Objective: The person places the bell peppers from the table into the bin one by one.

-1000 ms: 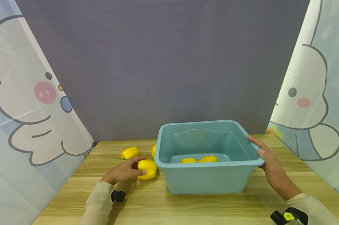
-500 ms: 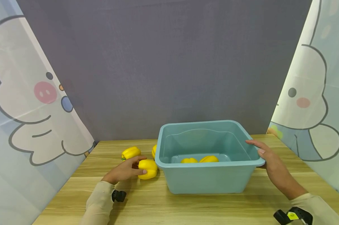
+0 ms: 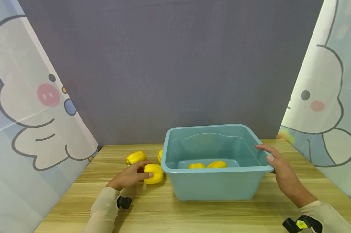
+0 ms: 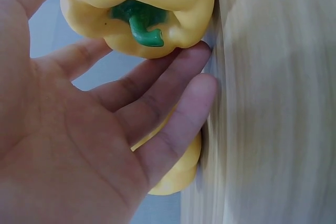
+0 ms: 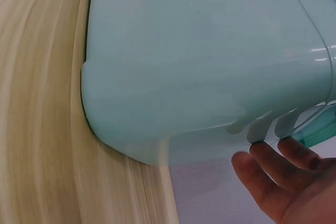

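Observation:
My left hand (image 3: pixel 128 176) holds a yellow bell pepper (image 3: pixel 155 174) low at the table, thumb on its near side and fingers on the far side. In the left wrist view this bell pepper's green stem (image 4: pixel 144 27) faces the palm. A pale blue-green plastic tub (image 3: pixel 213 185) stands just right of that pepper. My right hand (image 3: pixel 283 174) grips the tub's right rim, its thumb over the edge; in the right wrist view several fingertips (image 5: pixel 260 153) are at the outer wall. Two yellow peppers (image 3: pixel 196 165) show inside the tub, partly hidden by its front rim.
Behind the left hand lies another yellow bell pepper (image 3: pixel 136 157). A further yellow pepper (image 3: pixel 159 156) is mostly hidden by the tub's left side. The wooden table (image 3: pixel 152 213) ends at a grey cloth backdrop (image 3: pixel 169 74), with patterned curtains (image 3: pixel 15 106) on both sides.
The right hand's index finger has shifted slightly on the tub rim since the first frame. The left hand and its bell pepper have hardly moved; the tub stays in place.

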Motion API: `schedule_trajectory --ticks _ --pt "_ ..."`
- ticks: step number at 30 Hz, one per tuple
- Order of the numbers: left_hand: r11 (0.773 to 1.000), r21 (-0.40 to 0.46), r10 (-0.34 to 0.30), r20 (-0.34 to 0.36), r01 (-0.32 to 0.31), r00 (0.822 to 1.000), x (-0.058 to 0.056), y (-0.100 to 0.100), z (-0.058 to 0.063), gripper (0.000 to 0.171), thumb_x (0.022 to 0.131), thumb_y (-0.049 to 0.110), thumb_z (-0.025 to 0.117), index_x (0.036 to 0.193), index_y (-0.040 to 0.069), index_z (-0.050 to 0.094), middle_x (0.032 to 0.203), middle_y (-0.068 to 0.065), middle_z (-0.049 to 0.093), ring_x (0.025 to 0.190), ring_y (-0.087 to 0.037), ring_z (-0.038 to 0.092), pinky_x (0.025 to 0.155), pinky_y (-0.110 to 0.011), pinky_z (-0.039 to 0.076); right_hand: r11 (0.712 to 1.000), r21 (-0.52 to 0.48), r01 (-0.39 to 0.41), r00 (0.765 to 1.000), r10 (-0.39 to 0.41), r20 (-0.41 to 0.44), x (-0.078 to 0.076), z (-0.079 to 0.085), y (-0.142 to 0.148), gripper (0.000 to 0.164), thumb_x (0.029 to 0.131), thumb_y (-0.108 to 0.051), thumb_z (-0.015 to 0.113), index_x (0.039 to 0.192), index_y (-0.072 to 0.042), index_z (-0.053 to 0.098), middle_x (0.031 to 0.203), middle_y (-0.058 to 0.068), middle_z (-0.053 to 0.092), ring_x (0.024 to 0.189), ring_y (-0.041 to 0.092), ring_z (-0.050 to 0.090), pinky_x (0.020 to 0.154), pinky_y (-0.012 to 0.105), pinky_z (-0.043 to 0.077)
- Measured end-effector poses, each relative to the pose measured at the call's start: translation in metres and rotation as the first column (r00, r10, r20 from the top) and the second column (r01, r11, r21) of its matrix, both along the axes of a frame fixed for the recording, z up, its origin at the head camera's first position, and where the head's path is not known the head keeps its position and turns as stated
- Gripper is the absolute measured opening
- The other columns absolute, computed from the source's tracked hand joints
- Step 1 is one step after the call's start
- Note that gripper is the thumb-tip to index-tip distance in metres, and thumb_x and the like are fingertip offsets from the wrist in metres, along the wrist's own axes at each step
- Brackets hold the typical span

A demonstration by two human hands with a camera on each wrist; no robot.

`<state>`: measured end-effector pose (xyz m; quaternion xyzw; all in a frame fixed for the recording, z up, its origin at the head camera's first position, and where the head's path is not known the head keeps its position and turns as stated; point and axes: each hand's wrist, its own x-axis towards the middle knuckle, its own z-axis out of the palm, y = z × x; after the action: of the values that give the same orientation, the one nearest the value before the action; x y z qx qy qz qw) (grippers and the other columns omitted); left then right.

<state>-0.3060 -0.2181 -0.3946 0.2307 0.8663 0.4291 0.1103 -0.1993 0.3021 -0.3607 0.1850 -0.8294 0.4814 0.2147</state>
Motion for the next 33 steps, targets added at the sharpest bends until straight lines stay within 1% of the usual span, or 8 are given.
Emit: schedule_trajectory --ticks 4,8,13,16,21,26,29,33 --pt "1.000 0.004 0.000 -0.010 0.000 1.000 -0.0005 0.0004 -0.0002 0.072 0.096 0.035 0.070 0.150 -0.001 0.040 0.126 -0.011 0.060 0.111 -0.025 0.058 0.088 -0.038 0.051 1.000 0.006 0.002 1.000 -0.002 -0.017 -0.0001 -0.0003 -0.0010 0.045 0.109 -0.018 0.023 0.148 -0.007 0.042 0.146 -0.011 0.034 0.113 0.011 0.045 0.079 0.025 0.044" --pt "1.000 0.009 -0.006 -0.033 0.007 0.999 0.0002 0.0013 0.0000 0.069 0.095 0.034 0.071 0.148 -0.001 0.044 0.126 -0.010 0.060 0.110 -0.024 0.058 0.089 -0.038 0.050 1.000 0.018 0.009 1.000 -0.008 -0.027 0.0003 -0.0009 -0.0015 0.045 0.110 -0.017 0.022 0.148 -0.007 0.042 0.147 -0.011 0.034 0.115 0.011 0.043 0.080 0.023 0.043" --pt "1.000 0.004 -0.007 -0.074 0.007 0.997 0.0016 0.0019 0.0012 0.063 0.094 0.033 0.072 0.145 0.003 0.050 0.126 -0.008 0.061 0.110 -0.023 0.058 0.090 -0.040 0.049 0.999 0.041 0.018 0.999 -0.017 -0.032 0.0006 -0.0011 -0.0024 0.045 0.110 -0.018 0.021 0.149 -0.007 0.041 0.148 -0.011 0.033 0.115 0.010 0.042 0.080 0.023 0.043" --pt "1.000 0.011 -0.008 -0.087 0.009 0.996 0.0020 0.0018 0.0018 0.060 0.094 0.033 0.072 0.144 0.005 0.053 0.126 -0.008 0.061 0.110 -0.023 0.059 0.090 -0.040 0.049 0.999 0.045 0.022 0.999 -0.020 -0.040 0.0007 -0.0009 -0.0031 0.045 0.110 -0.018 0.021 0.148 -0.007 0.042 0.147 -0.011 0.034 0.114 0.010 0.043 0.080 0.022 0.043" --pt "1.000 0.028 -0.005 -0.086 0.008 0.996 0.0024 0.0014 0.0025 0.057 0.093 0.031 0.073 0.142 0.006 0.055 0.126 -0.008 0.062 0.109 -0.023 0.059 0.089 -0.038 0.050 0.999 0.043 0.017 0.999 -0.015 -0.038 0.0012 -0.0011 -0.0035 0.045 0.110 -0.018 0.020 0.148 -0.007 0.041 0.148 -0.010 0.034 0.115 0.011 0.043 0.081 0.022 0.043" --pt "0.999 0.046 0.011 -0.084 -0.007 0.996 0.0024 -0.0001 0.0027 0.057 0.094 0.031 0.073 0.142 0.007 0.056 0.125 -0.008 0.062 0.108 -0.023 0.060 0.087 -0.036 0.051 0.999 0.044 0.018 0.999 -0.017 -0.030 0.0011 -0.0011 -0.0035 0.045 0.110 -0.019 0.020 0.149 -0.007 0.040 0.148 -0.011 0.033 0.115 0.011 0.043 0.081 0.023 0.043" --pt "0.997 0.079 0.002 -0.069 0.003 0.998 0.0019 -0.0009 0.0030 0.057 0.095 0.030 0.071 0.144 0.007 0.054 0.125 -0.010 0.063 0.109 -0.024 0.061 0.087 -0.034 0.052 0.999 0.045 0.016 0.999 -0.015 -0.032 0.0012 -0.0008 -0.0036 0.045 0.110 -0.019 0.019 0.149 -0.007 0.040 0.148 -0.011 0.033 0.114 0.011 0.043 0.081 0.023 0.043" --pt "0.990 0.135 -0.021 -0.048 0.027 0.999 0.0010 -0.0012 0.0039 0.054 0.098 0.029 0.068 0.145 0.009 0.053 0.126 -0.010 0.063 0.109 -0.025 0.062 0.086 -0.032 0.053 0.999 0.045 0.015 0.999 -0.013 -0.039 0.0017 -0.0003 -0.0037 0.045 0.110 -0.018 0.019 0.148 -0.006 0.041 0.147 -0.011 0.033 0.114 0.011 0.044 0.080 0.023 0.043"
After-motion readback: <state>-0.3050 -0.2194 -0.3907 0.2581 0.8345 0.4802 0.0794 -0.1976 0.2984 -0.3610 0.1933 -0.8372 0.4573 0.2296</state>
